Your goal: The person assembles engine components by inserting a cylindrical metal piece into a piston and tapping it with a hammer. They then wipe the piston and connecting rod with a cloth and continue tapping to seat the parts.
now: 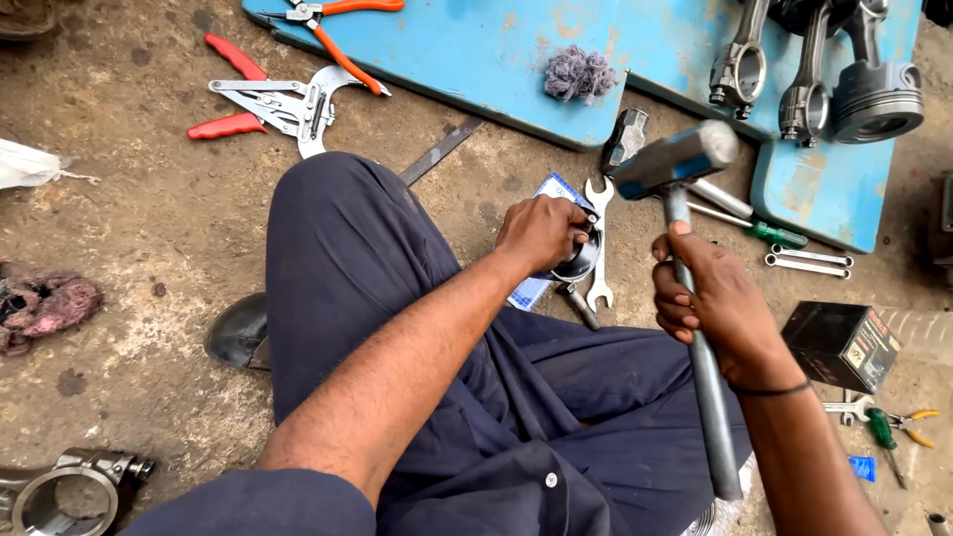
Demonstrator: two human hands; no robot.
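- One hammer (pixel 685 199), gripped in the closed right hand (pixel 710 298).
- One round metal part (pixel 579 260), clasped by the left hand (pixel 541 233).
- Two spanners (pixel 809 260) lying on the floor (pixel 149 218).
- Three connecting rods (pixel 740 60) on the blue board (pixel 476 50).

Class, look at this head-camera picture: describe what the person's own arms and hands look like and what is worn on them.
Both forearms are bare. The left hand wears no glove or ring that shows. The right hand is also ungloved, with a thin dark band round the wrist. A dark navy sleeve covers the left upper arm, matching the trousers.
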